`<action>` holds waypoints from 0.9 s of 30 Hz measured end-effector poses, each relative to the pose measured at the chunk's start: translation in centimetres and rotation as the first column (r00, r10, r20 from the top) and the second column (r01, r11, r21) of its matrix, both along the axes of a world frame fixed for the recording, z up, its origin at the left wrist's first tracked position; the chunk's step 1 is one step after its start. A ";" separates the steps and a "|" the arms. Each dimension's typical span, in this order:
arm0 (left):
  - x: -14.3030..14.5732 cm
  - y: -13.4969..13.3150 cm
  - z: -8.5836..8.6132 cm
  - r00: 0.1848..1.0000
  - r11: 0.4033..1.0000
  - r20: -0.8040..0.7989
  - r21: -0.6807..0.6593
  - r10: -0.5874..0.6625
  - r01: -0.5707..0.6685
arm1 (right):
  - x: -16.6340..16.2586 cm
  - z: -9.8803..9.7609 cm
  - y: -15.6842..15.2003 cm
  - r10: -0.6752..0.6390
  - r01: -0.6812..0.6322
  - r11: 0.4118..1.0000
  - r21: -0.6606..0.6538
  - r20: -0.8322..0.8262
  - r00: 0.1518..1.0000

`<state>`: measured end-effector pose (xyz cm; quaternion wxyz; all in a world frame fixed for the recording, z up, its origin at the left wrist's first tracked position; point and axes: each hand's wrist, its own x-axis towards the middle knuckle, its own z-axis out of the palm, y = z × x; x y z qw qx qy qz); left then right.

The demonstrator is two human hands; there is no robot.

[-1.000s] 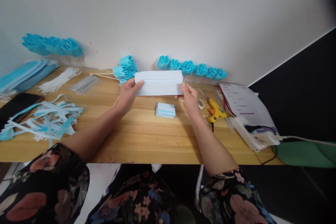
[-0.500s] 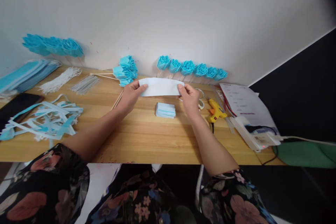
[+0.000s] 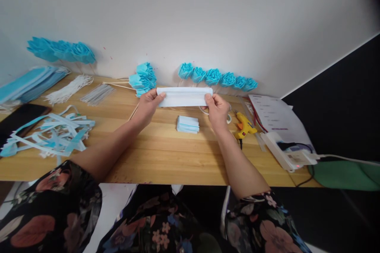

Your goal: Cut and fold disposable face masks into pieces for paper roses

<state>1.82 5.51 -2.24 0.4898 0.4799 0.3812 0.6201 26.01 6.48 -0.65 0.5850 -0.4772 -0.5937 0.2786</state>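
Holding white sheet [image 3: 184, 98] level above table [image 3: 166, 162], toward rear edge; gripping its 2 ends in closed thumb-to-finger pinches of left hand [image 3: 146, 107] and right hand [image 3: 217, 111]; angling forearms [image 3: 236, 158] inward.

The wooden worktop [image 3: 166, 158] carries, at left, flat blue masks [image 3: 32, 82], white cords [image 3: 71, 88], thin grey strips [image 3: 97, 94], a dark phone [image 3: 26, 111] and a tangle of cut trimmings [image 3: 63, 131] overlapping it. Near the middle sits a small pale-blue stack [image 3: 188, 124]; rightward lie a yellow glue gun [image 3: 246, 123], a white power strip [image 3: 276, 152] and printed sheets [image 3: 274, 114]. Half-hidden white loops [image 3: 229, 118] may be scissor handles.
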 end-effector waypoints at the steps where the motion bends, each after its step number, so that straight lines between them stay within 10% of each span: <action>1: 0.0 0.0 -0.1 1.000 1.000 0.000 0.005 0.006 -0.006 | 0.0 0.1 0.0 0.003 -0.003 1.000 -0.005 -0.009 1.000; 8: -0.1 0.2 0.5 0.991 0.999 0.121 -0.006 -0.050 0.051 | -0.1 0.1 0.3 0.175 -0.221 0.963 -0.153 -0.269 0.947; 14: -0.4 -0.4 1.4 0.918 0.919 0.226 -0.154 -0.326 0.364 | 0.7 1.5 -0.4 0.473 -0.647 0.708 -0.281 -0.492 0.731; 19: -0.6 -0.9 1.6 0.859 0.841 0.209 -0.195 -0.468 0.505 | 0.8 1.6 -1.0 0.606 -0.748 0.580 -0.323 -0.443 0.661; 27: 0.0 -0.9 1.5 0.880 0.861 0.181 -0.194 -0.439 0.470 | -0.7 1.3 -1.7 0.642 -0.557 0.662 -0.502 -0.005 0.767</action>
